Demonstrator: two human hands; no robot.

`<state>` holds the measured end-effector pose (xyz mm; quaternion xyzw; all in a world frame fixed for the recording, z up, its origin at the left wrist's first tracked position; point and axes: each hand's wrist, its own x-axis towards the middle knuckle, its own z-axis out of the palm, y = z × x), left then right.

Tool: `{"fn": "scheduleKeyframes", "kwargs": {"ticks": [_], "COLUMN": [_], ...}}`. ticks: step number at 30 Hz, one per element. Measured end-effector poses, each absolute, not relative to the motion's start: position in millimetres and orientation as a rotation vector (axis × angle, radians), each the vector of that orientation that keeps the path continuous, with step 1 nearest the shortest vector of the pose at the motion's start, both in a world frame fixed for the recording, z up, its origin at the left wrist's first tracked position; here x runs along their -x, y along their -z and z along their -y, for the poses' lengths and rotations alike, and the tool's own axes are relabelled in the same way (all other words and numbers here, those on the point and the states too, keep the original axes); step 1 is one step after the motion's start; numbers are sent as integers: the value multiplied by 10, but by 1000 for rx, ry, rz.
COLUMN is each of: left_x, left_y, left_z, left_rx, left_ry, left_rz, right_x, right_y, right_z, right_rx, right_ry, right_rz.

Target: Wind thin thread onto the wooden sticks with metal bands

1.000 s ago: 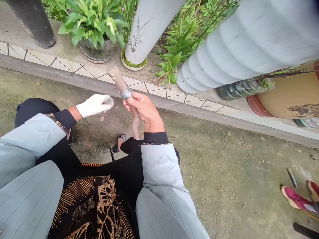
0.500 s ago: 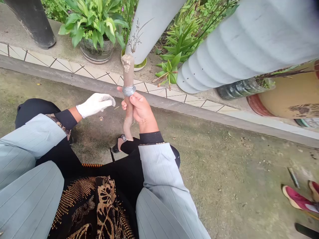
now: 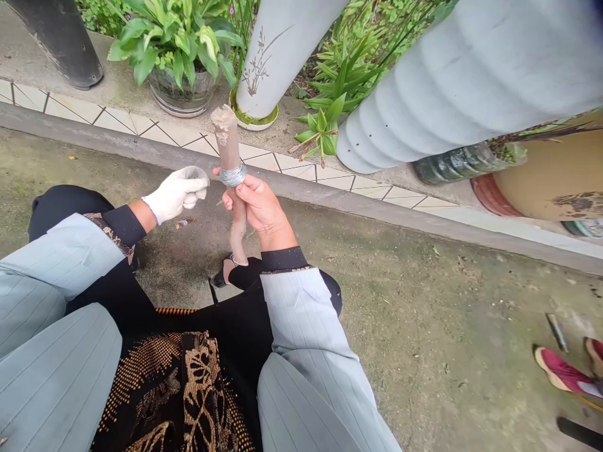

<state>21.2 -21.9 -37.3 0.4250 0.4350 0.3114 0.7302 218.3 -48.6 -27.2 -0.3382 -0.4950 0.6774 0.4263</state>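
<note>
My right hand (image 3: 259,207) is bare and closed around a crooked wooden stick (image 3: 239,232), just below a band of silvery wire (image 3: 233,174) wound around it. The stick stands roughly upright, its top end rough and pale. To its left, my left hand (image 3: 176,193) wears a white glove with greyish fingertips. Its fingers are curled in, apart from the stick; what they pinch, if anything, is too small to make out. Below the glove shows a small brown stick-like piece (image 3: 184,223); I cannot tell whether it hangs or lies on the ground.
A tiled ledge (image 3: 292,169) runs across in front, bearing a potted leafy plant (image 3: 183,91), a grey-white pot (image 3: 268,69) in a green-stained saucer and a large ribbed grey pot (image 3: 424,88). At right on the concrete are another person's red shoe (image 3: 558,370) and a metal piece (image 3: 557,331).
The stick has shifted left and its top now tilts left. My left hand has curled further, fingers drawn in. The small brown piece below it has turned and shows more of its length.
</note>
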Motion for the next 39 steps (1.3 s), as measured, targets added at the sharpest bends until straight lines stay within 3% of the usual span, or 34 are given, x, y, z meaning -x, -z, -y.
{"fn": "scheduleKeyframes", "kwargs": {"ticks": [11,22,39], "left_x": [-233,-170,-128], "left_y": [456,357,311], "left_z": [197,200,183], "left_rx": [-1262,-2248,-2341], "left_ry": [-722,-331,-269], "left_rz": [-1236,-1286,-1138], "right_x": [-2146,-2140,-2134], "right_y": [318,301,447], "right_z": [473,451,437], "right_rx": [913,969,993], "right_ry": [-1739,-1757,-1822], "right_rz": [1216,1190,893]}}
